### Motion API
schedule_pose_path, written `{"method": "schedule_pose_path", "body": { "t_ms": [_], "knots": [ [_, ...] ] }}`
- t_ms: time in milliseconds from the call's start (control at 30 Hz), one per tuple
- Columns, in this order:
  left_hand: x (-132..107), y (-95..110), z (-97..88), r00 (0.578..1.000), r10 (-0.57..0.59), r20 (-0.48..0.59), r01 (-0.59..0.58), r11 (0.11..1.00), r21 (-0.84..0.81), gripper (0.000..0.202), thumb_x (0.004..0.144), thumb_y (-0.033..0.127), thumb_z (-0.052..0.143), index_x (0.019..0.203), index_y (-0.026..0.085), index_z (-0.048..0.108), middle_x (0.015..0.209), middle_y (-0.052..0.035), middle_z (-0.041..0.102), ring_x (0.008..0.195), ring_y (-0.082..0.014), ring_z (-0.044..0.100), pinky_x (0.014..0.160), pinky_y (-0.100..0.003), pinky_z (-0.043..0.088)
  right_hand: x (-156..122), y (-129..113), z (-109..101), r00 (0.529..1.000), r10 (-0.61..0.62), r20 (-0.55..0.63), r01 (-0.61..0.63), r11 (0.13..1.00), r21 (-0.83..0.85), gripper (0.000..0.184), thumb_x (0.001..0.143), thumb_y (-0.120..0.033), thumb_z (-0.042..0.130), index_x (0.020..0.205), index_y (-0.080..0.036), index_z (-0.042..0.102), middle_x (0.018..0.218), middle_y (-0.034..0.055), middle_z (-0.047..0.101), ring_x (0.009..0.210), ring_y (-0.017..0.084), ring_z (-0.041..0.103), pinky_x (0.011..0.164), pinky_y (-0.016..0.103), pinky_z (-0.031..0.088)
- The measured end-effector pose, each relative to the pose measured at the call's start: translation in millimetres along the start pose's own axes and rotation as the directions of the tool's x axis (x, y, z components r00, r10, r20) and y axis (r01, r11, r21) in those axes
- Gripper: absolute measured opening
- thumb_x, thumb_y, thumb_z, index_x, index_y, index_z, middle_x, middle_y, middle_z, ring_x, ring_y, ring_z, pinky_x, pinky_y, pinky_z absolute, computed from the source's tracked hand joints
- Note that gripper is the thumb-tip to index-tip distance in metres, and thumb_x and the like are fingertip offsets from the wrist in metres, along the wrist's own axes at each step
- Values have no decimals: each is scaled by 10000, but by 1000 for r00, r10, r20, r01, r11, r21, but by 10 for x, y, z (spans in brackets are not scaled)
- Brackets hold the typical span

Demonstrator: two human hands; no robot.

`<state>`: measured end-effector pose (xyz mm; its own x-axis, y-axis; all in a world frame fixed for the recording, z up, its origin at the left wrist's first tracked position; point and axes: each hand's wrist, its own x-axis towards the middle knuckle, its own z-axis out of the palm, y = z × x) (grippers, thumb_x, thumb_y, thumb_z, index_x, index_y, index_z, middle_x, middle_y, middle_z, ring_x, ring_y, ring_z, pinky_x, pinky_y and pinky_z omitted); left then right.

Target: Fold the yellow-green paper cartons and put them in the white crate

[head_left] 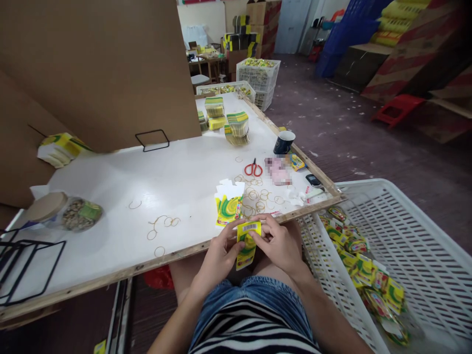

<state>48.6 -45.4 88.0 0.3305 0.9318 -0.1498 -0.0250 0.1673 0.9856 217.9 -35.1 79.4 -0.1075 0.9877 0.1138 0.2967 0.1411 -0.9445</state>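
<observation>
My left hand [221,250] and my right hand [280,242] both grip a small yellow and green packet [247,243] with a barcode on top, held over my lap just below the table's front edge. Fingers of both hands are closed on its sides. Right behind it, on the white table [121,182], stands a stack of flat yellow-green packets [228,206]. Loose rubber bands [258,196] lie scattered beside that stack.
Red scissors [253,168], a dark cup [283,142] and a phone [313,180] lie at the table's right. Bundled packets [236,128] sit at the far end. A jar [64,211] lies at left. A white crate [416,246] with several packets stands at my right.
</observation>
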Motion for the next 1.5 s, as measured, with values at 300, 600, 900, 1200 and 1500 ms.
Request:
{"method": "schedule_pose_path", "body": {
  "t_ms": [300,600,900,1200,1500],
  "knots": [
    [26,24,38,999,1,-42,-5,994,-114,516,790,312,713,1257,203,521,1118,-108,693,942,-228,682,827,-339,557,-18,58,-35,990,-67,-121,74,996,56,193,867,-323,606,1012,-214,673,699,-6,615,574,122,516,534,235,430],
    [198,-87,16,943,256,-212,-192,939,284,424,868,314,587,1269,225,486,1232,-113,614,1121,-232,601,948,-394,496,-86,254,-249,832,29,-554,196,919,342,175,826,-317,694,969,-221,661,790,-17,656,604,106,585,571,234,496],
    [373,-365,-503,862,143,-487,160,833,529,412,793,225,582,1186,143,487,706,36,538,596,-145,523,621,-289,435,-43,435,-159,762,425,-488,102,665,740,365,724,-374,775,976,-201,575,749,-23,627,597,90,557,543,207,440],
    [-44,-52,-105,920,366,-142,-276,860,430,210,896,257,557,1048,182,681,784,-15,510,738,-137,501,671,-249,433,-7,44,208,939,-160,-305,171,985,10,436,873,-281,592,1296,-238,497,1259,101,592,887,172,595,725,298,504],
    [-8,-75,-59,991,71,115,-58,992,-109,433,858,500,592,1163,205,680,1062,-90,683,1025,-238,608,949,-351,438,-95,14,266,958,-124,-258,183,959,217,235,877,-234,594,1078,-238,472,804,-19,487,676,113,488,574,217,420]
  ]
}}
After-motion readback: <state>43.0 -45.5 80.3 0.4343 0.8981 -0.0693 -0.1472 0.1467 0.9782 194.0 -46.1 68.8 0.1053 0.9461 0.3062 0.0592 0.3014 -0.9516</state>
